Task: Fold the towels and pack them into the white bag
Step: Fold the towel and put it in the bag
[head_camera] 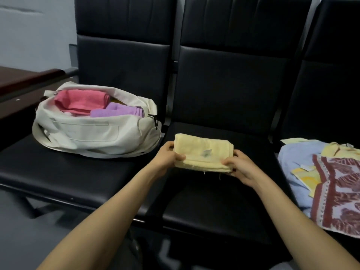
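Across a row of black seats [224, 201]: packing in progress.
White bag [87, 131], left seat, mouth gaping upward for loading, pink towel [81, 103] and purple towel [118, 112] inside. Pile of unfolded towels [321, 172], right seat. Yellow towel [202, 152], folded, over the middle seat; left hand [169, 154] and right hand [239, 166] each grip one end, likely to keep the folds tight; bare seat between it and the bag's near edge.

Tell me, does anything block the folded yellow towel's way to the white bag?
Nothing visible. The left hand and right hand hold the yellow towel beside the white bag, whose top gapes open; a pink towel and purple towel lie inside.
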A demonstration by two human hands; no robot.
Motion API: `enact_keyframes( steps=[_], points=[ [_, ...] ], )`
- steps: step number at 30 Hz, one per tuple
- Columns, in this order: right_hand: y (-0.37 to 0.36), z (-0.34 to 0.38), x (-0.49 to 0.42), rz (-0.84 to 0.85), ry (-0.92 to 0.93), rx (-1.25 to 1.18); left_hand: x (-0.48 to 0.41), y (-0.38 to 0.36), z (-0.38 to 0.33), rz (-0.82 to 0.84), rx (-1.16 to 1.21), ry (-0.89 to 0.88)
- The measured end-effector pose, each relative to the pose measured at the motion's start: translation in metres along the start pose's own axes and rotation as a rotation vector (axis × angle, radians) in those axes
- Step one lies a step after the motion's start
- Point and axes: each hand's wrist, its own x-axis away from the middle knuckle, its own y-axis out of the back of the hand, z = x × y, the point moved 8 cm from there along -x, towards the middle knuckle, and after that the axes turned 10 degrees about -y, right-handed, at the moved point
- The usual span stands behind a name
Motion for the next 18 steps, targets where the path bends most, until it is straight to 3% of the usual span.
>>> enact_keyframes(
  steps=[5, 9, 18],
  points=[
    [-0.062, 0.098, -0.005, 0.131, 0.151, -0.031, -0.020, 0.070, -0.077, -0.118, 0.070, -0.239],
    [-0.150, 0.159, -0.014, 0.281, 0.218, -0.048, -0.031, 0.159, -0.125, -0.255, -0.036, -0.321],
    [-0.350, 0.228, -0.046, 0.208, 0.452, 0.239, -0.056, 0.356, -0.142, -0.513, -0.505, -0.255]
  ],
)
